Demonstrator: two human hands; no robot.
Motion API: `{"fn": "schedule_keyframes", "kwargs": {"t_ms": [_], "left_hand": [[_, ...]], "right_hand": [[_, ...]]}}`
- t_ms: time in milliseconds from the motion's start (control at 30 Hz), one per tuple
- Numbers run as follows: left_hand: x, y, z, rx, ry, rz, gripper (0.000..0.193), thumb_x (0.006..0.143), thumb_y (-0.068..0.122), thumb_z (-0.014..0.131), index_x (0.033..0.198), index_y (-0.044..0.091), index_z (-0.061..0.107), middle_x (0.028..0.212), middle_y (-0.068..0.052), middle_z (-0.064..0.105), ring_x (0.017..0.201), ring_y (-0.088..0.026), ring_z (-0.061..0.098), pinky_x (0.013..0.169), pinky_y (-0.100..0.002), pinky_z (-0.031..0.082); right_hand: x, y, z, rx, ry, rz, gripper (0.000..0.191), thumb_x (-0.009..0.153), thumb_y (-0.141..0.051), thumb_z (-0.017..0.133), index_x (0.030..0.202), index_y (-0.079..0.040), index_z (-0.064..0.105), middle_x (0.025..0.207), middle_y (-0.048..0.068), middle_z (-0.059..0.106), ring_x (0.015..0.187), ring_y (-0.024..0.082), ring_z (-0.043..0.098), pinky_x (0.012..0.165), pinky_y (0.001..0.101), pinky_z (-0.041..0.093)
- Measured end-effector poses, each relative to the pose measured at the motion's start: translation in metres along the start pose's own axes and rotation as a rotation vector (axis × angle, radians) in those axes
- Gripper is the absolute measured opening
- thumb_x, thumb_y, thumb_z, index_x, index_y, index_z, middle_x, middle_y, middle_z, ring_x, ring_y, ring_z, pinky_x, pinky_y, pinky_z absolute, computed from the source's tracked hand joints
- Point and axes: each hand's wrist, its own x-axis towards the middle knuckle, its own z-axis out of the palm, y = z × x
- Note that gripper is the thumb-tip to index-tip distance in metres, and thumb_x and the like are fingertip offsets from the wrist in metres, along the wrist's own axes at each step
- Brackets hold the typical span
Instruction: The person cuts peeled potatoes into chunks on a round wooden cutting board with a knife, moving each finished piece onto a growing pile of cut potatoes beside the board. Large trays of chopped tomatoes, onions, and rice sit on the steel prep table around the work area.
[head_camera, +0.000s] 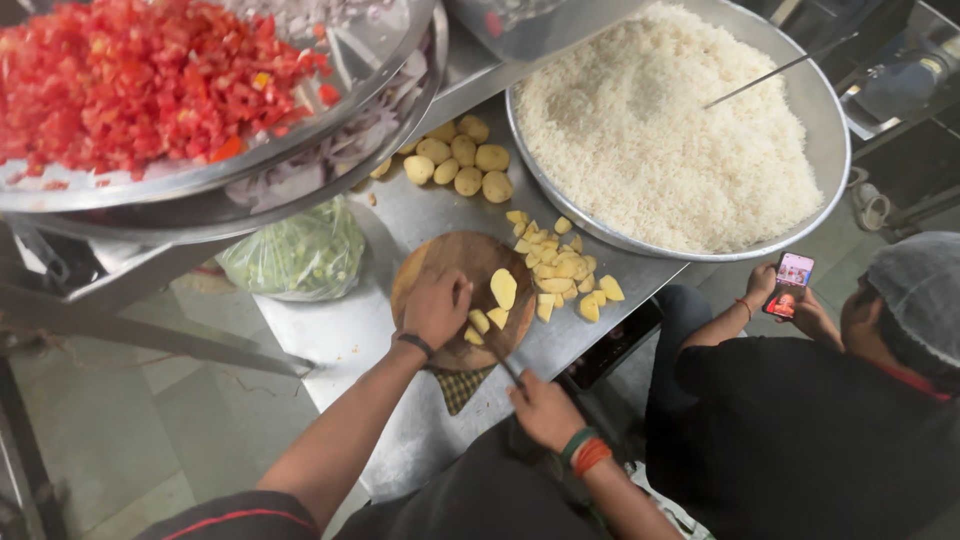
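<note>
Potato pieces (487, 320) sit on the round wooden board (450, 262), right at the fingertips of the left hand (435, 308), which is curled down over them, pinning them to the board. Right hand (545, 408) is clenched on a knife (505, 368); the blade runs from that fist up and left toward the pieces, so the long axis of the knife points diagonally at the left fingers. Left hand is the nearer one, touching; right hand sits back off the board edge, near the body.

Counts: about three cut pieces on the board, largest one (503, 288) just right of the left hand. Whole peeled potatoes (458, 158) in a loose group of roughly nine, further up the steel table (330, 330). Cut chunks (560, 270) piled right of the board, too many to count cleanly. One tray of rice (660, 120), one bowl of chopped tomato (140, 75), one bag of greens (295, 255).

Another person sits at right, holding a phone (793, 285)
</note>
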Motion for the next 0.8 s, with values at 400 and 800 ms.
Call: {"fn": "schedule_keyframes", "kwargs": {"t_ms": [400,800], "left_hand": [[0.046,0.034,0.053,-0.017,-0.175,0.112,0.019,0.088,0.002,0.064,0.105,0.013,0.066,0.120,-0.017,0.063,0.110,-0.039,0.063,0.096,-0.050,0.053],[-0.025,-0.026,0.003,-0.172,-0.274,0.290,0.030,0.073,-0.005,0.066,0.097,0.011,0.072,0.097,-0.008,0.066,0.101,-0.030,0.060,0.088,-0.041,0.051]], "right_hand": [[-0.001,0.013,-0.012,-0.249,0.121,0.145,0.029,0.094,-0.034,0.060,0.101,-0.006,0.063,0.082,0.025,0.071,0.082,0.047,0.069,0.077,0.0579,0.053],[0.028,0.018,-0.021,-0.095,0.134,0.105,0.032,0.096,-0.034,0.059,0.097,-0.002,0.057,0.079,0.027,0.070,0.081,0.048,0.067,0.072,0.0584,0.051]]}}
